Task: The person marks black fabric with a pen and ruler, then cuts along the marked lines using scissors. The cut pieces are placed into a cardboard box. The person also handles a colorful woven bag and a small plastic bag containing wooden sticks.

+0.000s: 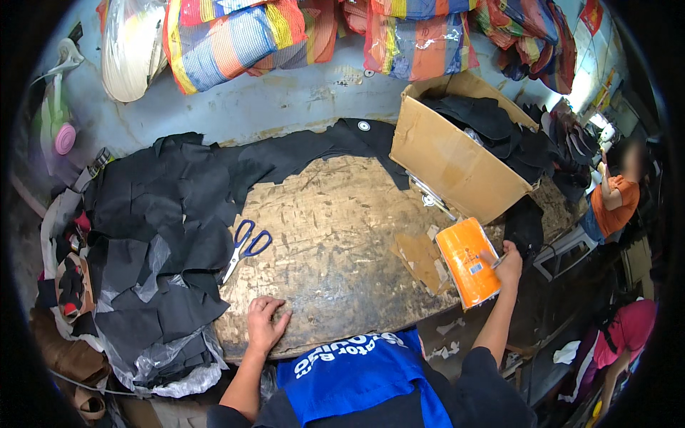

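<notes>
My left hand (265, 322) lies on the near edge of the worn wooden table (321, 250), fingers loosely spread, holding nothing. At the table's right, my right hand (508, 267) is closed on a thin pen-like stick (498, 262), whose exact kind I cannot make out. Right beside it is a flat orange packet (467, 264) with a barcode, jutting past the near table edge. Scissors with blue handles (246, 244) lie partly open beside the black cut pieces (153, 200), ahead of my left hand.
A cardboard box (457, 157) filled with black pieces stands at the back right. Scraps of brown card (421, 260) lie left of the packet. Striped bundles (421, 46) hang over the back. Farther right sits a person in orange (617, 203); another in pink (628, 328) bends over.
</notes>
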Motion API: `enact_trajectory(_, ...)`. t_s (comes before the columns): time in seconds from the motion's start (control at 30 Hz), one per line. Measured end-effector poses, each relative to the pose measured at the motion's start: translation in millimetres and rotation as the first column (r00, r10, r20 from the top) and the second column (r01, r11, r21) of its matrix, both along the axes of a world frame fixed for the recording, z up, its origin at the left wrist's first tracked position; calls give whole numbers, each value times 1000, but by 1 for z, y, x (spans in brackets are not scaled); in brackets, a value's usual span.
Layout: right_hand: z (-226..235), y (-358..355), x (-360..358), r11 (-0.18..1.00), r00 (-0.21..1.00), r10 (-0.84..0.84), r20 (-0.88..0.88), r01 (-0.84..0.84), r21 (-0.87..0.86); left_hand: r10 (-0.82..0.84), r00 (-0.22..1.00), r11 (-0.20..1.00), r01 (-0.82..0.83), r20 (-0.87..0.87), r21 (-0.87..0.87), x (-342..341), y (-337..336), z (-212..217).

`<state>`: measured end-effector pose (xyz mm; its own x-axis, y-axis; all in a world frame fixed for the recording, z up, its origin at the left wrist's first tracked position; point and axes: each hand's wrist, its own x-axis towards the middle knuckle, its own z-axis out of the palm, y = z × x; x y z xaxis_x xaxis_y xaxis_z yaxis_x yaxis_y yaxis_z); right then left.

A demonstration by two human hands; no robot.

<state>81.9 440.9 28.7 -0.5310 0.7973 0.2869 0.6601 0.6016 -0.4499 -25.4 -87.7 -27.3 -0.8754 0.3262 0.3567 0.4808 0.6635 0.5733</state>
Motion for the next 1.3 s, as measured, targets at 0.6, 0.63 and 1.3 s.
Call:
enact_trajectory(0.6, -45, 43, 1, 735, 966, 135, -221, -247, -631, 42, 999, 999, -43, 33, 33, 0, 2, 1)
enact_trajectory(0.63, -43, 40, 1, 720, 958, 124, -257, -265, -642, 41, 999, 999, -42, 29, 32, -1, 2, 1)
enact_trajectory(1.3, 6, 17, -9, 657, 921, 76, -382, -335, -676, 77, 996, 993, -80, 39, 92, -1, 1, -3)
